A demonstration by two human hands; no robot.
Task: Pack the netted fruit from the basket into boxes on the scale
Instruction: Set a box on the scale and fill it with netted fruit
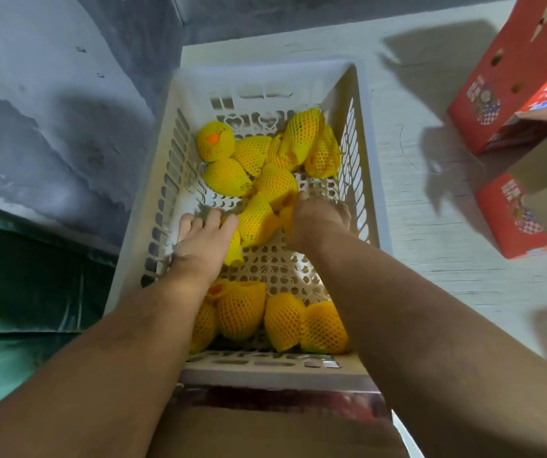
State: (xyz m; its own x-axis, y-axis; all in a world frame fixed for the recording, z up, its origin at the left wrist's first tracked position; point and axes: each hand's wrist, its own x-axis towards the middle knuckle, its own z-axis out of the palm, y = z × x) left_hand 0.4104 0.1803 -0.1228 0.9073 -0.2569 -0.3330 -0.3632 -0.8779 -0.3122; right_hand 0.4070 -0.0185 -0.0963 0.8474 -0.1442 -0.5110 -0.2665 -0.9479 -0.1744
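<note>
Head view. A white perforated plastic basket [361, 133] stands on a pale, whitewashed floor surface [430, 259] and serves as the landmark. Inside it lie the netted fruit, orange pieces sleeved in yellow foam mesh: one cluster [265, 157] at the basket's far end, a second cluster [285, 320] at its near end, and bare perforated bottom between them. Both bare forearms reach down into the basket. The left hand [199, 242] lies with its fingers spread and fairly straight over a yellow-netted fruit [234, 251] near the basket's left wall; whether it grasps that fruit cannot be told. The right hand [316, 219] is bent over the middle of the basket, touching another yellow-netted fruit [259, 219]; its fingers are hidden beneath the hand, so its grip cannot be told either. To the right of the basket, well apart from it, stand red printed cardboard boxes [510, 104] with open brown flaps. To the left of the basket rises a grey, stained concrete wall [50, 127], with a green sheet [17, 292] below it. Just before the basket's near rim lies a brown cardboard panel [265, 431]. Shadows fall across the floor to the right of the basket.
</note>
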